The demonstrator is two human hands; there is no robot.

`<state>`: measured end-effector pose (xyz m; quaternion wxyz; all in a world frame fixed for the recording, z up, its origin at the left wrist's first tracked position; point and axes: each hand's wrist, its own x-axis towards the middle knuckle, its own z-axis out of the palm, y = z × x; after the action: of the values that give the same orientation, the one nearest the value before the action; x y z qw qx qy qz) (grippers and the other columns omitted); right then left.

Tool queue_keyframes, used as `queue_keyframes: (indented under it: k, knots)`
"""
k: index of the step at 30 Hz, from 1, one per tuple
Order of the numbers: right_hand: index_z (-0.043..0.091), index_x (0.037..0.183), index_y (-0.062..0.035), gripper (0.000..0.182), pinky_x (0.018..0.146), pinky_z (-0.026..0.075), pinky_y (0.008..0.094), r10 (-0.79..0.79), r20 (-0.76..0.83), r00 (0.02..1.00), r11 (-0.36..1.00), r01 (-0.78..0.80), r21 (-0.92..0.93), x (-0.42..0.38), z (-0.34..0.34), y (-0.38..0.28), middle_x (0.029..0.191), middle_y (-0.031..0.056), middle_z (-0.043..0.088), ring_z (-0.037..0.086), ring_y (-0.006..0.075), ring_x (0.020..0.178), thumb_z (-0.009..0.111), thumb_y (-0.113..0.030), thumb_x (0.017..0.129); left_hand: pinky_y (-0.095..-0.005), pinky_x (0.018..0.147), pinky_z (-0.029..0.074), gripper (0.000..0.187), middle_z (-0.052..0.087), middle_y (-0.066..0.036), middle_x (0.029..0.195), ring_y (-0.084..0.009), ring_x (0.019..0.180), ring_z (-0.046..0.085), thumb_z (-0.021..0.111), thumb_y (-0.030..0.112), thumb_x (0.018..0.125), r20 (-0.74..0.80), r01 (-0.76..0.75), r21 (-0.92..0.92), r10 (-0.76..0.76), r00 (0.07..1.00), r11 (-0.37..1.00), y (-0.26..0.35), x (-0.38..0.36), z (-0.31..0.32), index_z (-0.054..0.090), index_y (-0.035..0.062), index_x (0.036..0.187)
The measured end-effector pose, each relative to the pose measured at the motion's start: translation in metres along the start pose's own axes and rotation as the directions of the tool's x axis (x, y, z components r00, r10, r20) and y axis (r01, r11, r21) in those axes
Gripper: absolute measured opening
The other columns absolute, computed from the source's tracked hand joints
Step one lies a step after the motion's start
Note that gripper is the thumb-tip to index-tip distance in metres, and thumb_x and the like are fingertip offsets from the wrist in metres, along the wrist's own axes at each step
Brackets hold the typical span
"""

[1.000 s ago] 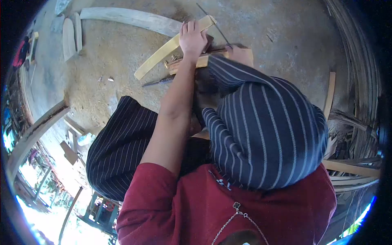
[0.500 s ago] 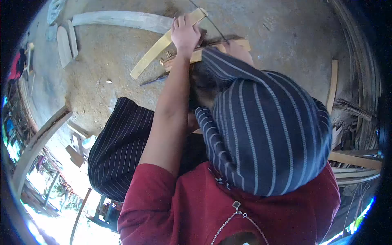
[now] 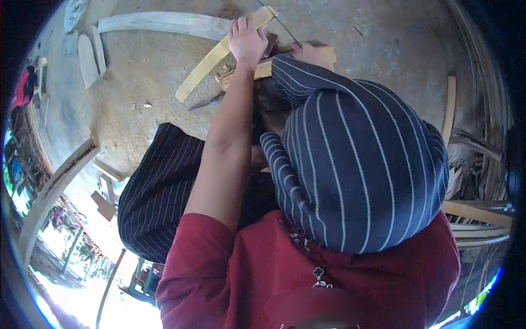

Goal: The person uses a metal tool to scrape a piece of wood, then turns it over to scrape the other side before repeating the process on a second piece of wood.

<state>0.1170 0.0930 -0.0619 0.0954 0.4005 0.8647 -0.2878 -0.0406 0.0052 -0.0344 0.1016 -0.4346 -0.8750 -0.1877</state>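
My left hand reaches forward and is closed over a long pale yellow wooden strip that slants across the dirt floor. Just under the hand lies a short pale wooden piece. Only a small part of my right hand shows past my raised knee in dark striped trousers; its fingers are hidden. A knife lies on the ground just left of my forearm.
A long grey plank lies across the top, with flat boards at the upper left. A loose slat and a pile of bamboo strips line the right side. A thin rod lies beyond the hands.
My left hand has shifted a little up and left with the strip. My right knee has risen and now covers more of my right hand.
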Motion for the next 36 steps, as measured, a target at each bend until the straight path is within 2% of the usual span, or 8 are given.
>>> queue_keyframes:
  k: [2, 13, 17, 20, 24, 27, 32, 36]
  knots:
    - [0.066, 0.094, -0.0051, 0.038, 0.075, 0.051, 0.0506, 0.149, -0.027, 0.988, 0.985, -0.146, 0.087, -0.029, -0.023, -0.008, 0.093, 0.0184, 0.067, 0.065, 0.0379, 0.085, 0.041, -0.034, 0.094, -0.0426, 0.092, 0.042, 0.044, 0.053, -0.012, 0.103, -0.0325, 0.106, 0.051, 0.062, 0.030, 0.077, 0.007, 0.022, -0.012, -0.022, 1.000, 1.000, 0.003, 0.000, -0.001, 0.054, 0.0052, 0.114]
    - [0.064, 0.087, -0.0005, 0.041, 0.074, 0.051, 0.0495, -0.063, -0.007, 0.998, 0.996, 0.063, 0.061, -0.016, -0.069, -0.049, 0.090, 0.0277, 0.064, 0.063, 0.0423, 0.085, 0.041, -0.034, 0.093, -0.0432, 0.092, 0.039, 0.042, 0.053, -0.015, 0.104, -0.0337, 0.104, 0.050, 0.058, 0.028, 0.080, 0.096, 0.031, 0.046, -0.035, 0.995, 0.998, 0.007, 0.002, -0.010, 0.049, 0.0025, 0.113]
    - [0.062, 0.090, -0.0002, 0.047, 0.075, 0.051, 0.0501, 0.032, 0.054, 0.998, 0.994, -0.037, 0.104, -0.011, -0.047, -0.043, 0.089, 0.0275, 0.064, 0.063, 0.0426, 0.086, 0.039, -0.041, 0.095, -0.0431, 0.091, 0.040, 0.039, 0.052, -0.015, 0.108, -0.0331, 0.104, 0.050, 0.057, 0.029, 0.083, 0.223, -0.198, -0.114, 0.219, 0.950, 0.974, -0.014, 0.019, -0.022, 0.050, 0.0024, 0.111]
    - [0.062, 0.090, 0.0005, 0.047, 0.073, 0.052, 0.0494, 0.041, -0.032, 0.999, 0.994, -0.037, 0.102, -0.011, -0.035, -0.039, 0.085, 0.0270, 0.064, 0.063, 0.0427, 0.084, 0.038, -0.040, 0.096, -0.0431, 0.091, 0.040, 0.036, 0.053, -0.015, 0.109, -0.0326, 0.106, 0.050, 0.057, 0.028, 0.084, 0.362, -0.589, -0.018, 0.554, 0.749, 0.808, -0.044, 0.054, -0.044, 0.053, 0.0026, 0.110]
    - [0.062, 0.088, 0.0004, 0.046, 0.071, 0.051, 0.0506, 0.075, -0.018, 0.997, 0.995, -0.074, 0.067, -0.017, -0.051, -0.053, 0.084, 0.0279, 0.064, 0.063, 0.0433, 0.080, 0.040, -0.039, 0.095, -0.0466, 0.081, 0.045, 0.033, 0.062, -0.017, 0.097, -0.0368, 0.094, 0.058, 0.056, 0.028, 0.087, 0.868, -0.538, -0.018, 0.280, 0.410, 0.843, -0.052, 0.126, -0.160, 0.053, 0.0054, 0.111]
    - [0.060, 0.088, 0.0007, 0.044, 0.069, 0.051, 0.0519, 0.039, -0.049, 0.998, 0.993, -0.033, 0.110, -0.018, -0.046, -0.050, 0.082, 0.0279, 0.063, 0.063, 0.0436, 0.079, 0.041, -0.038, 0.095, -0.0468, 0.078, 0.046, 0.032, 0.063, -0.018, 0.092, -0.0368, 0.088, 0.059, 0.055, 0.029, 0.087, 0.715, -0.583, -0.030, 0.425, 0.556, 0.812, -0.082, 0.144, -0.201, 0.053, 0.0069, 0.110]
    - [0.057, 0.089, -0.0012, 0.040, 0.068, 0.050, 0.0533, -0.023, -0.041, 0.999, 0.998, 0.026, 0.062, -0.010, -0.042, -0.041, 0.080, 0.0280, 0.063, 0.062, 0.0449, 0.078, 0.042, -0.038, 0.094, -0.0471, 0.085, 0.044, 0.038, 0.059, -0.020, 0.107, -0.0364, 0.100, 0.056, 0.054, 0.030, 0.087, 0.680, -0.210, -0.114, 0.230, 0.696, 0.971, -0.098, 0.090, -0.136, 0.052, 0.0048, 0.115]
    - [0.051, 0.101, -0.0036, 0.037, 0.070, 0.050, 0.0548, -0.049, -0.024, 0.999, 0.998, 0.048, -0.027, 0.002, -0.050, -0.043, 0.080, 0.0284, 0.063, 0.062, 0.0464, 0.077, 0.039, -0.038, 0.094, -0.0483, 0.101, 0.034, 0.050, 0.045, -0.022, 0.127, -0.0395, 0.119, 0.041, 0.056, 0.035, 0.085, 0.206, -0.323, -0.138, 0.346, 0.915, 0.936, -0.073, 0.019, -0.041, 0.049, -0.0002, 0.120]
